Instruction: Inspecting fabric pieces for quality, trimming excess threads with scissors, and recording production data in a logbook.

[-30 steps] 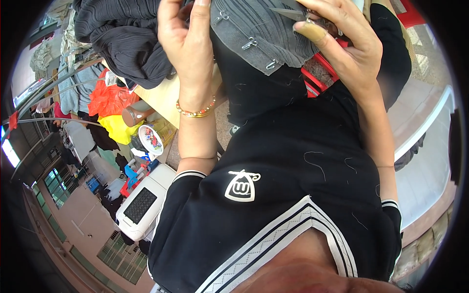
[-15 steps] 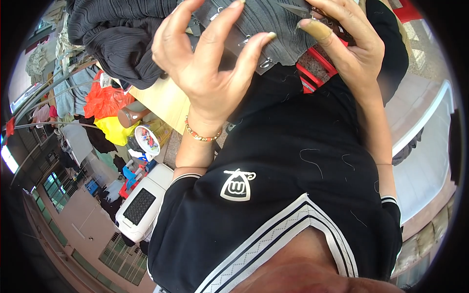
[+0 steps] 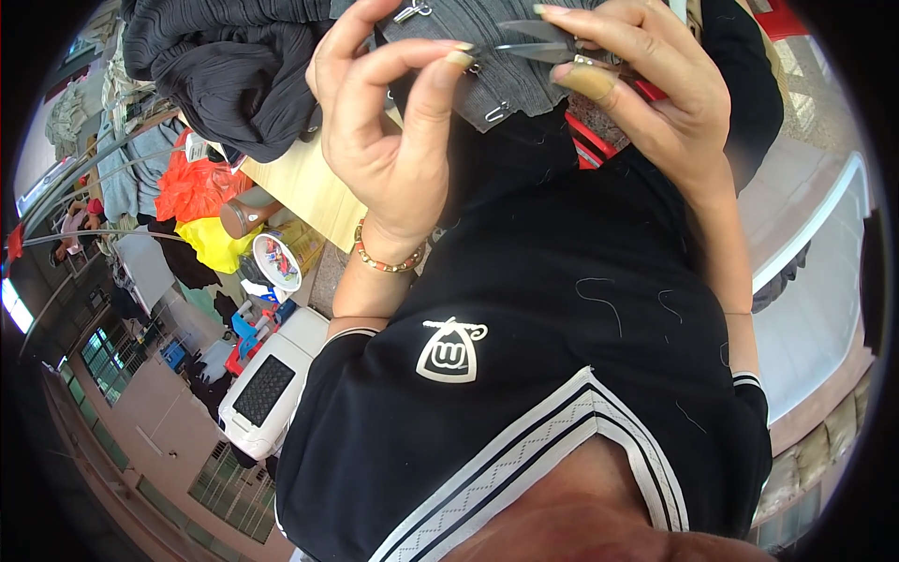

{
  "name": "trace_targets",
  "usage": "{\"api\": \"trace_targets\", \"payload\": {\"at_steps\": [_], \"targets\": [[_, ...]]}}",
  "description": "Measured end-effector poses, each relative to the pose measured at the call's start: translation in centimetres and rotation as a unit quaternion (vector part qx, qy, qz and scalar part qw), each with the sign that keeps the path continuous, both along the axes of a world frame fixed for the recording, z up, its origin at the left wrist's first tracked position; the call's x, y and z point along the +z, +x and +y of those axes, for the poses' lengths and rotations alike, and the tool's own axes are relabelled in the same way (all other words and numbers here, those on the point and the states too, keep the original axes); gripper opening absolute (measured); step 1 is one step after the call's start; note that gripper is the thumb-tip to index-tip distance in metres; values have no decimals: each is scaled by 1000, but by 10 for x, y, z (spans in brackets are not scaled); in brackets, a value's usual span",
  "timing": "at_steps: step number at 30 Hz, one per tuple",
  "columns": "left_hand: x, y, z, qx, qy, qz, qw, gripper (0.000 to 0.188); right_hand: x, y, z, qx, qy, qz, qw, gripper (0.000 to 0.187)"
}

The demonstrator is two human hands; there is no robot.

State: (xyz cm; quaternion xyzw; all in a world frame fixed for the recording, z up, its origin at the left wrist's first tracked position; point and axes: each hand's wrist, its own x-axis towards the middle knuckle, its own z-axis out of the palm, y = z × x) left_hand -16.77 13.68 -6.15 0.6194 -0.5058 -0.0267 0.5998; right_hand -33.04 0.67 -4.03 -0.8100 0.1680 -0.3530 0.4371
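Small scissors (image 3: 532, 51) are in my right hand (image 3: 670, 98), their two blades spread apart and pointing left. My left hand (image 3: 398, 155) pinches thumb and forefinger together just off the blade tips. Whatever lies in that pinch is too fine to make out, perhaps a thread. Beneath both hands is a grey ribbed knit piece (image 3: 529, 89) with several metal safety pins along its edge; one safety pin (image 3: 497, 111) shows near its lower corner. A tan covering wraps my right thumb.
Dark ribbed knitwear (image 3: 220, 70) is heaped at upper left on a pale wooden table (image 3: 314, 192). Beside it are a red plastic bag (image 3: 192, 183), a yellow bag (image 3: 208, 245), a brown cylinder (image 3: 245, 214) and a white tub (image 3: 274, 245). A large white bin (image 3: 815, 309) stands at right.
My left fingers, spread apart before, have closed into a pinch. The scissors have come further left, between my hands, and the knit piece has shifted slightly.
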Motion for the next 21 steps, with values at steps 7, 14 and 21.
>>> {"api": "trace_targets", "payload": {"at_steps": [7, 14, 21], "targets": [[24, -15, -4, 0, 51, 184, 982, 5, 12, 3, 1, 21, -116, 54, 992, 43], [28, -16, -4, -6, 67, 195, 978, 4, 21, 5, 2, 8, -168, 84, 982, 40], [27, -14, -4, -5, 71, 168, 983, 6, 19, 5, 4, 2, -217, 84, 972, 36]]}}
